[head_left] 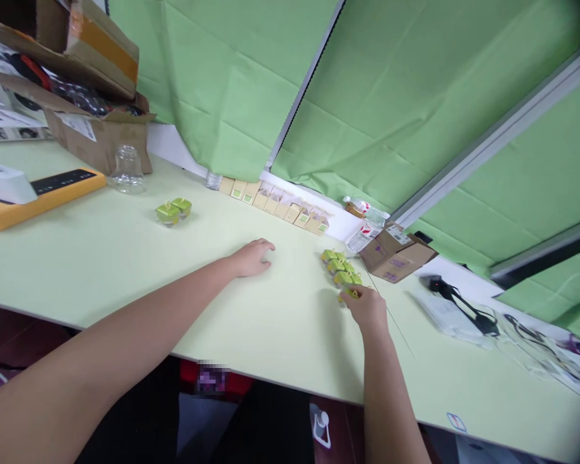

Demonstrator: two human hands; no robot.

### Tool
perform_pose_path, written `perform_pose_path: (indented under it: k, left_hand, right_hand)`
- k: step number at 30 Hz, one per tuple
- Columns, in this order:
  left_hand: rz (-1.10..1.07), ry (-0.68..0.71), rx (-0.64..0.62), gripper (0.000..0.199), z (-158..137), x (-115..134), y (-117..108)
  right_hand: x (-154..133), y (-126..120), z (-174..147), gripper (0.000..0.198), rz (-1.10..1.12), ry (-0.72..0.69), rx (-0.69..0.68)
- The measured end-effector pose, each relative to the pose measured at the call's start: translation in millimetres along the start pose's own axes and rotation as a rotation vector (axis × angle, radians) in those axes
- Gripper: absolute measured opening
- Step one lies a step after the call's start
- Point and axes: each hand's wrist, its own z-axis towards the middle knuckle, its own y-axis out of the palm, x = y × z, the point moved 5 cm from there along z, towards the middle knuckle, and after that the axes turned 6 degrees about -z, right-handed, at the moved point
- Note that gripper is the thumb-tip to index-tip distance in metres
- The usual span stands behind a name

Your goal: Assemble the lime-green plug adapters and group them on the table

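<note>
My right hand (370,305) is closed on a small clear container with a green lid (342,298), partly hidden by the fingers. Just beyond it, several like containers (339,265) stand close together in rows, their green lids carrying little yellowish loops. My left hand (252,258) hovers over or rests on the table (270,309), thumb and fingers apart, holding nothing. Further left sit two more green-lidded containers (173,211) side by side.
A row of small beige boxes (275,201) lines the back edge. Plastic bottles (362,238) and a cardboard box (391,254) stand back right, near cables (464,306). At left are a glass jar (127,171), a yellow-and-black device (72,187) and an opened carton (106,138).
</note>
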Motion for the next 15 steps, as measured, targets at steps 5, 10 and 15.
perform_pose_path:
  k: [5, 10, 15]
  left_hand:
    - [0.007, -0.02, 0.017, 0.045, -1, -5, -3]
    - [0.014, -0.023, 0.031, 0.044, -1, -9, -1]
    - [0.058, 0.033, 0.096, 0.039, 2, 0, -8]
  right_hand:
    - [6, 5, 10, 0.037, -0.02, -0.026, 0.093]
    - [11, 7, 9, 0.047, 0.072, -0.093, 0.158]
    - [-7, -20, 0, 0.042, 0.222, -0.045, 0.353]
